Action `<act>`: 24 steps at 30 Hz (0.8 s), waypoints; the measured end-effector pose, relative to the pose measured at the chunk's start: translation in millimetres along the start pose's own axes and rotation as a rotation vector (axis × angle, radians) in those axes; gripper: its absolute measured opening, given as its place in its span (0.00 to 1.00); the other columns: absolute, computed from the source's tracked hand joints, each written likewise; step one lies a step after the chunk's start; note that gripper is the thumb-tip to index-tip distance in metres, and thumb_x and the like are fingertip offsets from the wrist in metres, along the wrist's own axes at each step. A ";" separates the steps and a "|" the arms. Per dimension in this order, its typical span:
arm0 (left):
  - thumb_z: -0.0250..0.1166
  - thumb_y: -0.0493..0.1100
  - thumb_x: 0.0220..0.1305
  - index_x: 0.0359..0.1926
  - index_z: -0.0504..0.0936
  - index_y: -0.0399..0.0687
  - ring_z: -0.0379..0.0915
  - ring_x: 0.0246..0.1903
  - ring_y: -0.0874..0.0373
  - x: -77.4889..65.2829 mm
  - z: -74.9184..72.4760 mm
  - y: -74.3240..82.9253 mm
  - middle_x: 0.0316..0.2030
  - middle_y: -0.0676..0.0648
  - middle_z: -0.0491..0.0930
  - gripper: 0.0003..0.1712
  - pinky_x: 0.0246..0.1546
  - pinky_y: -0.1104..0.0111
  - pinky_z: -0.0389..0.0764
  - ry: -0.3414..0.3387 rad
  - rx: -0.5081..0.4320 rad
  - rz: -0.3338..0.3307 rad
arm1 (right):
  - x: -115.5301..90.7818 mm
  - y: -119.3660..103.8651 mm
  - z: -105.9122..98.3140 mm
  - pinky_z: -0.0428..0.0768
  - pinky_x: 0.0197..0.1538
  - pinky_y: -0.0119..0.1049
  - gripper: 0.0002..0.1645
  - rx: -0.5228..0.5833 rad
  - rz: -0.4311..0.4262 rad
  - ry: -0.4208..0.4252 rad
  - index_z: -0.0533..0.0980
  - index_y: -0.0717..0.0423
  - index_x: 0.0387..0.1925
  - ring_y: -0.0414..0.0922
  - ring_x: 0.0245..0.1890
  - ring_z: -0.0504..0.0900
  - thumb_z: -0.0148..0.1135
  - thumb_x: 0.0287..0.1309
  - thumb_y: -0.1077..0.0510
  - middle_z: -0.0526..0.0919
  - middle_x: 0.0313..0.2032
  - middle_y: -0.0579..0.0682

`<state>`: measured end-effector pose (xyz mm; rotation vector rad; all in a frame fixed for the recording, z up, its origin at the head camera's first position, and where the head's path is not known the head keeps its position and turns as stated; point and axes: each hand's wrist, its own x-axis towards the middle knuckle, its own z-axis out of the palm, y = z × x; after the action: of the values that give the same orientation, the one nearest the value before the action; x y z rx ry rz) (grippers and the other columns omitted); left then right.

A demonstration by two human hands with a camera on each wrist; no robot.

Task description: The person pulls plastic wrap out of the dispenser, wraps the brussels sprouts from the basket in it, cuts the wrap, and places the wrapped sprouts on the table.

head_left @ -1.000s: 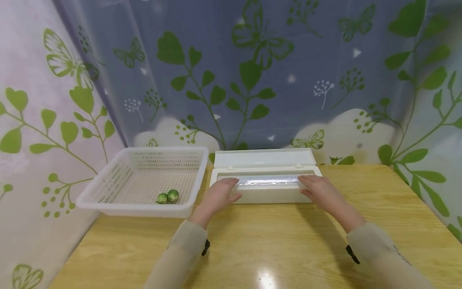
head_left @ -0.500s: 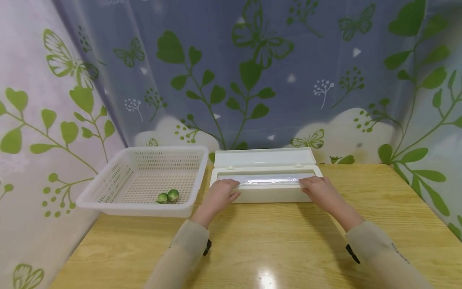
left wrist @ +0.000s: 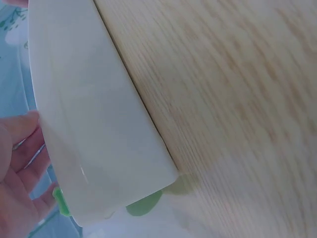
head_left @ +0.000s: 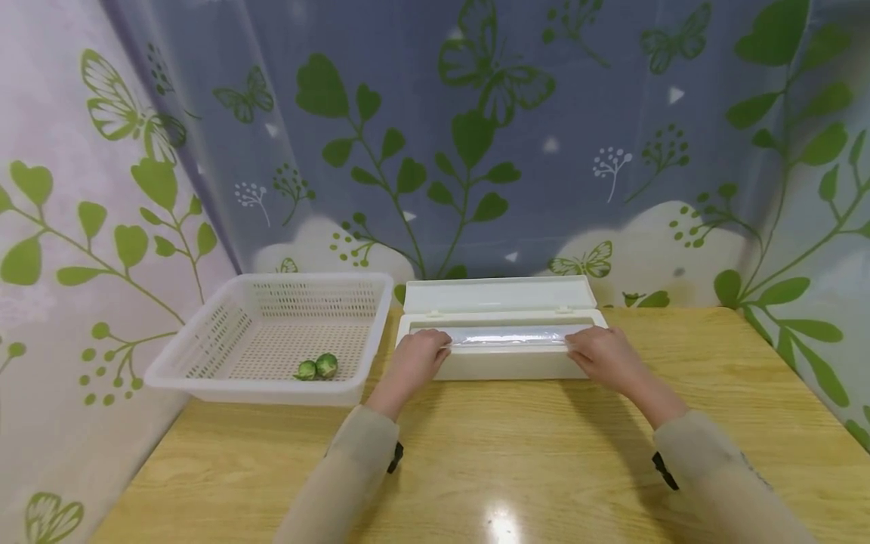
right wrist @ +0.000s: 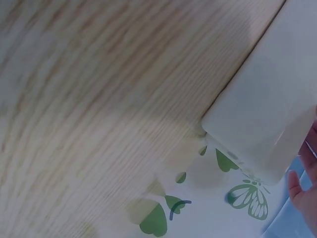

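Observation:
A long white box [head_left: 511, 367] stands on the table with its lid [head_left: 499, 295] tipped back. Inside lies a roll of clear cling film [head_left: 506, 337], shiny along its length. Over the box's left front corner, my left hand [head_left: 416, 364] pinches the film's near edge. My right hand [head_left: 607, 358] pinches the same edge at the right end. In the left wrist view, the left hand's fingers [left wrist: 30, 163] bend behind the box wall and their tips are partly hidden. Only a few right-hand fingers [right wrist: 308, 171] show in the right wrist view, past the box.
Left of the box stands a white perforated plastic basket [head_left: 254, 389]. Two small green Brussels sprouts [head_left: 327, 366] lie in its front right part. The wooden table [head_left: 516, 453] stretches in front of the box, and a patterned curtain [head_left: 544, 189] hangs close behind it.
Both hands stay at the ends of the film. My left thumb, spread out earlier, has drawn in toward the fingers, and the right hand's fingers have closed in too. The box and basket keep their places.

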<state>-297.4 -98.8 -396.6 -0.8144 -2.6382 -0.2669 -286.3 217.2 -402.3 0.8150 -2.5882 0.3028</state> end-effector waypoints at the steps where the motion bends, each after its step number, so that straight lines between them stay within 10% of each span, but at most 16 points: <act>1: 0.61 0.40 0.56 0.35 0.81 0.43 0.76 0.32 0.56 0.8 0.2 -0.1 0.32 0.48 0.80 0.07 0.32 0.66 0.75 0.002 -0.005 -0.005 | 0.6 0.7 -0.9 0.70 0.38 0.55 0.12 0.010 0.011 -0.005 0.79 0.62 0.38 0.53 0.36 0.78 0.62 0.48 0.64 0.81 0.34 0.55; 24: 0.59 0.35 0.57 0.33 0.78 0.44 0.75 0.29 0.55 10.5 6.0 -2.8 0.31 0.48 0.79 0.03 0.28 0.67 0.75 0.025 -0.112 -0.124 | 9.5 7.7 8.1 0.70 0.33 0.50 0.05 0.012 0.079 0.117 0.78 0.61 0.31 0.50 0.26 0.79 0.61 0.48 0.68 0.82 0.27 0.54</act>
<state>-308.7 -94.1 -398.1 -0.6779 -2.6733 -0.4585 -300.4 216.1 -405.9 0.6791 -2.5154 0.3787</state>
